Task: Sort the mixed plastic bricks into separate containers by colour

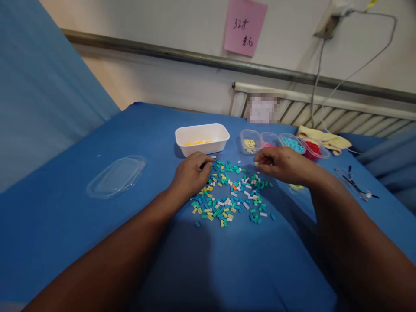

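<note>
- I judge the sorting well short of done: a wide pile of small bricks [230,195] still covers the blue bench [97,225], while the white tub [202,138] holds only a few yellow ones.
- My left hand [190,175] curls at the pile's left edge; whether it grips anything, I cannot tell.
- My right hand [282,164] pinches a small piece at the pile's far side, near the clear cups [260,141].

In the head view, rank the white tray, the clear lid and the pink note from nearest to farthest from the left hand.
From the left hand:
1. White tray, just beyond the hand, slightly to its right.
2. Clear lid, lying flat on the blue cloth, off to the left.
3. Pink note, stuck high on the wall, far behind the tray.
</note>
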The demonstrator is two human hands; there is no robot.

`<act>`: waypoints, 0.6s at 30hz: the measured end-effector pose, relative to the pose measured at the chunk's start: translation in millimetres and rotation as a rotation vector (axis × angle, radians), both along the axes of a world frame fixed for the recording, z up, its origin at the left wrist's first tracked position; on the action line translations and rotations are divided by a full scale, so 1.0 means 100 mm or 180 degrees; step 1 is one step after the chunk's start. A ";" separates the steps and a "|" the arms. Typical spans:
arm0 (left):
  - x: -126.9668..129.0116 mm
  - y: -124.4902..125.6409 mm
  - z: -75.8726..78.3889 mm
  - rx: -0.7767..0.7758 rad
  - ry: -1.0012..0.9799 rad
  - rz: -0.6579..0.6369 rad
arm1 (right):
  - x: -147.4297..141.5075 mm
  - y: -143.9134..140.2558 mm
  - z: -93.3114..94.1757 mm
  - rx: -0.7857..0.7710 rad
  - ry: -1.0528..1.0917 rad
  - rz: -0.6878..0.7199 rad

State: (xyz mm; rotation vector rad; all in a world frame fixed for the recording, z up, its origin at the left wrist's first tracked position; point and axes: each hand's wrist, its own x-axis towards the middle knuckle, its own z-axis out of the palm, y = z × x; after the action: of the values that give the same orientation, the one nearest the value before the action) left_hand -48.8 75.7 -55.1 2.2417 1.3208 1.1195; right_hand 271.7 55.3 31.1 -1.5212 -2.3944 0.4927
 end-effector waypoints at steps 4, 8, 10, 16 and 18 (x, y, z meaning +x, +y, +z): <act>-0.01 0.03 0.00 0.0023 0.0030 -0.0011 | 0.63 -0.13 -0.10 0.0292 -0.0527 -0.0819; -0.01 0.04 0.02 -0.0046 0.0075 0.0064 | 0.98 -0.23 -0.28 0.0113 -0.0739 -0.1229; -0.01 0.04 0.03 -0.0060 0.0099 0.0080 | 1.04 -0.25 -0.33 0.0002 -0.0797 -0.1275; -0.02 0.05 0.03 -0.0061 0.0070 0.0081 | 1.06 -0.25 -0.36 -0.0112 -0.0787 -0.1336; -0.03 0.06 0.02 -0.0054 0.0073 0.0074 | 1.07 -0.27 -0.37 -0.0105 -0.0775 -0.1358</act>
State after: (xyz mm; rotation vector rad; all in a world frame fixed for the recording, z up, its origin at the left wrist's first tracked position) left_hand -51.5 81.3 -52.9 2.2390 1.3636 1.0895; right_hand 378.6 28.6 -5.7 -2.1397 -2.1315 0.2650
